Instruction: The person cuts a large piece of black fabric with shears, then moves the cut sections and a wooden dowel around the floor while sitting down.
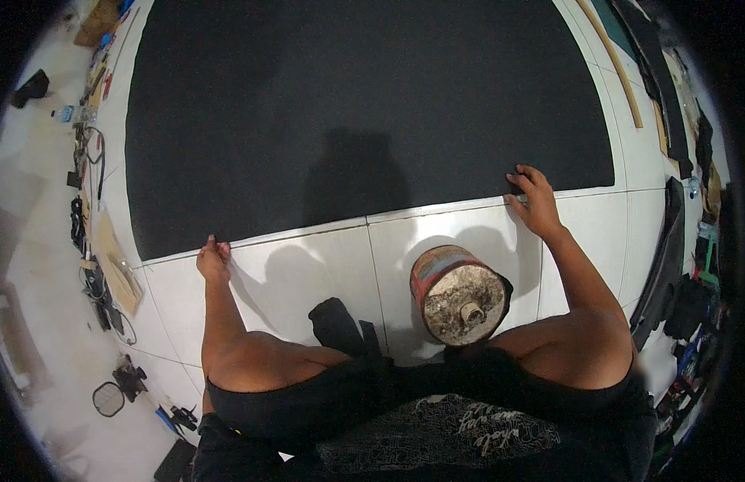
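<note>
A large black sheet (372, 96) with a felt-like surface lies flat on the pale floor tiles. Along its near edge, close to the left corner, my left hand (214, 258) has its fingers curled together at the border, apparently pinching it. Farther right on the same edge is my right hand (536, 201). Its thumb and fingers are apart, the fingertips resting over the sheet and the thumb near the border. Between my arms stands a round can (461, 297) with a crusted, stained top and a short neck, nearer to my body than the sheet.
Black scraps (338, 325) lie left of the can. A long wooden strip (617, 64) runs along the far right, with dark rolled material (664, 249) nearer. Tools, cables and a beige piece (115, 261) line the left side. A plastic bottle (65, 115) lies farther off.
</note>
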